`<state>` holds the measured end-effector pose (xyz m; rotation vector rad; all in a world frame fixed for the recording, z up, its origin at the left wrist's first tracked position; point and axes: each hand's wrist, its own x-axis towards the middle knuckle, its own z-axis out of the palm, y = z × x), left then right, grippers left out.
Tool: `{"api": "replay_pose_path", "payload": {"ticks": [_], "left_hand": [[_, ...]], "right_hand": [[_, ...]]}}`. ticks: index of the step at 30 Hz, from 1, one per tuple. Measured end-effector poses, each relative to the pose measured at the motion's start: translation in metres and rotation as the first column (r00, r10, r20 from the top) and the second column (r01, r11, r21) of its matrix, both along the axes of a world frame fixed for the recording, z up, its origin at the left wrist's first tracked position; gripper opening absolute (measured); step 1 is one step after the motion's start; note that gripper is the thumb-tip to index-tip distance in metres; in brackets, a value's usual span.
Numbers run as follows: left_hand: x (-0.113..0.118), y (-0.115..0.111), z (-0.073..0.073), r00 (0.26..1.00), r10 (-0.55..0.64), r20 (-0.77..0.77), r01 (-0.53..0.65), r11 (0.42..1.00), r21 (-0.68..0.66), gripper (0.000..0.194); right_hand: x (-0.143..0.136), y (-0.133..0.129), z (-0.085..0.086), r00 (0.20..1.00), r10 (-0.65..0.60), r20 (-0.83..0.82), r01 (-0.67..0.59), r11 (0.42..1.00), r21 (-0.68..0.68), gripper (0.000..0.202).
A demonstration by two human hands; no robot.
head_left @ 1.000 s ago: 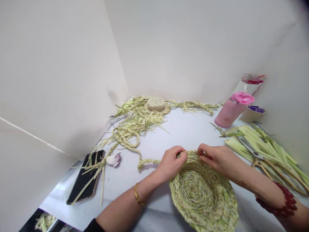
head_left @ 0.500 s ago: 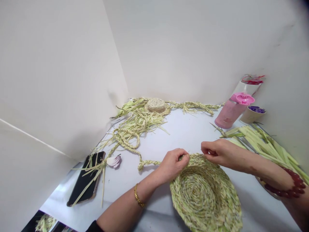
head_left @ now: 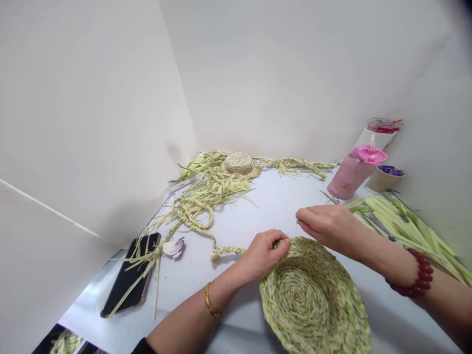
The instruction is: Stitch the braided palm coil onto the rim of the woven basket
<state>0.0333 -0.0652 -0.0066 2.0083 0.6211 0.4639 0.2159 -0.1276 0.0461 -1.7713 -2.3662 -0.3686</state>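
A round, bowl-shaped piece of coiled straw braid (head_left: 300, 295) is tilted so that its hollow faces me; whether it is a hat or a basket I cannot tell. My left hand (head_left: 266, 250) is closed on its far rim, thumb on top. From that hand a loose tail of straw braid (head_left: 228, 250) runs left across the table. Just above the rim, to the right, is my right hand (head_left: 326, 223), fingers pinched together. Whatever lies between those fingertips is too small or hidden to make out.
At left, a phone (head_left: 131, 275) lies under straw strands beside a purple-white hair clip (head_left: 173, 248). A small straw hat (head_left: 239, 163) sits on loose straw (head_left: 224, 189) at the back. Right: a pink bottle (head_left: 350, 177), a cup with purple contents (head_left: 385, 179), and husk strips (head_left: 409, 221).
My right hand has moved up and to the left, away from the rim and over the table. My left hand keeps its hold on the braid piece.
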Motion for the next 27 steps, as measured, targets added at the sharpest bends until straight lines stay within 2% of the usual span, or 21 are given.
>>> {"api": "replay_pose_path", "payload": {"ticks": [2,3,6,8,9,11,13,14,16,18,19,24,27], "left_hand": [[0.001,-0.001,0.000,1.000,0.001,0.001,-0.001,1.000,-0.002,0.022],[0.001,-0.002,0.000,1.000,0.003,0.002,-0.003,1.000,-0.003,0.022],[0.000,-0.002,0.000,1.000,0.006,0.015,-0.006,1.000,-0.009,0.022],[0.000,-0.002,0.000,1.000,0.004,0.028,-0.004,1.000,-0.013,0.022],[0.000,-0.003,0.000,0.999,0.005,0.034,-0.005,1.000,-0.015,0.022],[0.000,-0.003,0.001,0.999,0.011,0.041,-0.010,1.000,-0.025,0.022],[0.000,-0.004,0.002,0.999,0.017,0.037,-0.016,0.999,-0.038,0.022],[0.000,-0.004,0.002,0.999,0.020,0.031,-0.018,0.999,-0.043,0.022],[0.000,-0.004,0.002,1.000,0.029,0.012,-0.028,0.999,-0.040,0.022],[-0.001,-0.005,0.001,0.999,0.039,-0.001,-0.039,0.999,-0.028,0.022],[0.000,-0.005,0.001,0.999,0.043,-0.003,-0.043,0.999,-0.022,0.022],[0.000,-0.005,-0.001,0.999,0.046,0.016,-0.046,0.999,-0.010,0.022],[0.000,-0.005,0.000,0.999,0.027,0.030,-0.027,1.000,-0.007,0.020]], "right_hand": [[-0.006,-0.003,0.008,0.981,0.029,-0.193,-0.016,0.998,0.066,0.017],[-0.008,-0.003,0.012,0.950,0.014,-0.311,0.004,0.998,0.057,0.017],[-0.002,0.000,0.016,0.791,-0.123,-0.599,0.059,0.990,-0.125,0.018],[0.008,0.007,0.009,0.675,-0.219,-0.705,-0.009,0.953,-0.304,0.023],[0.013,0.010,0.002,0.620,-0.264,-0.739,-0.093,0.910,-0.403,0.026],[0.019,0.016,-0.016,0.513,-0.367,-0.776,-0.309,0.764,-0.566,0.032],[0.020,0.021,-0.034,0.413,-0.463,-0.784,-0.497,0.607,-0.620,0.032],[0.021,0.023,-0.042,0.373,-0.502,-0.781,-0.559,0.550,-0.621,0.030],[0.022,0.024,-0.052,0.312,-0.558,-0.769,-0.610,0.503,-0.612,0.030],[0.026,0.023,-0.053,0.272,-0.586,-0.763,-0.599,0.518,-0.611,0.033],[0.028,0.022,-0.052,0.252,-0.587,-0.770,-0.581,0.544,-0.605,0.034],[0.022,0.018,-0.038,0.163,-0.523,-0.836,-0.420,0.730,-0.539,0.030],[0.011,0.024,-0.033,0.043,-0.466,-0.884,-0.277,0.844,-0.459,0.024]]}}
